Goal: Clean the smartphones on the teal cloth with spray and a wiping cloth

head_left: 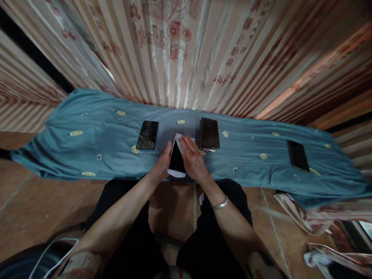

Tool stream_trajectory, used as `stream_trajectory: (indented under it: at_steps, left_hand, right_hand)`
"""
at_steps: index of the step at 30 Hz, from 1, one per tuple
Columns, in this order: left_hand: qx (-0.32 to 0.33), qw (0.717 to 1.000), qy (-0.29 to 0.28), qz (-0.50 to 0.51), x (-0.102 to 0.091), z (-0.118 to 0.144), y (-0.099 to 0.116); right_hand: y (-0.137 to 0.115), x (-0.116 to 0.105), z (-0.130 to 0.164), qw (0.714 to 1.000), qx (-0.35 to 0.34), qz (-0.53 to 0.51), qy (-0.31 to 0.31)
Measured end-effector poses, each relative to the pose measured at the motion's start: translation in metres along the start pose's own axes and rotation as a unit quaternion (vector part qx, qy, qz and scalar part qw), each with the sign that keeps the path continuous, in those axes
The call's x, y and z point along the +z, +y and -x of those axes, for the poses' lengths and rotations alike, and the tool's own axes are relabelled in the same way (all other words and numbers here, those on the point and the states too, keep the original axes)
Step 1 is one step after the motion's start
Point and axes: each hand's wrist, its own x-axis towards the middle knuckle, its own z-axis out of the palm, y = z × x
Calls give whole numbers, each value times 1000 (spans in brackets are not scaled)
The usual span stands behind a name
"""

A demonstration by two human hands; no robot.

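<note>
My left hand [164, 161] grips the white-framed phone [176, 159] by its left edge on the blue cloth [101, 135]. My right hand [194, 159] presses a white wipe [180, 140] onto its screen. Dark phones lie left [147, 135], right [209, 133] and far right [298, 155].

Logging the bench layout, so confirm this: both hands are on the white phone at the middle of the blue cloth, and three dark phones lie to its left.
Not quite. The head view shows both the left hand and right hand on the white phone on the blue cloth, but only one dark phone lies to its left.
</note>
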Motion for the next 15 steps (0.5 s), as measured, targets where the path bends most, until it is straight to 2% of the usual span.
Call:
stream_trajectory:
  at_steps: [6,10,15]
  left_hand:
    - [-7,999,19,-28,6,6,0]
    - [0,999,24,-21,6,5,1]
    - [15,1000,0,-6,4,2,-1]
  right_hand:
    - [3,0,0,1000,19,-1,5]
    - [1,1,1,1000,0,-10,-7]
    - [0,-1,0,1000,-6,-13,-6]
